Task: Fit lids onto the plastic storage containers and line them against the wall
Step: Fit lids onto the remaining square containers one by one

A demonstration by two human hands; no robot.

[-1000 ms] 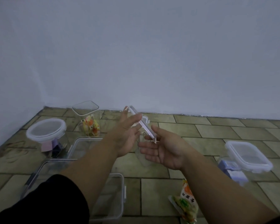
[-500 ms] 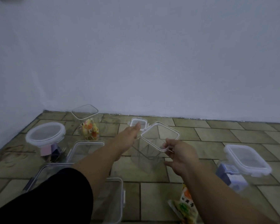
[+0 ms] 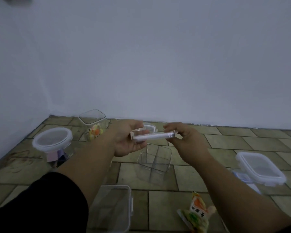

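- Snack packet (image 3: 197, 214), near right: its printed characters are too blurred to read.
- Left hand (image 3: 126, 140) and right hand (image 3: 183, 140) pinch the ends of the lid (image 3: 154, 136), which is held edge-on.
- Open clear container (image 3: 155, 158) stands on the floor (image 3: 225, 142) below the lid.

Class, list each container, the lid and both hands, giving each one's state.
Lid: off, held by both hands.
Left hand: holds lid.
Right hand: pinches lid.
Square tub: open.
Round tub: lidded.
Jar: lidded.
Right box: lidded.
Near box: open.
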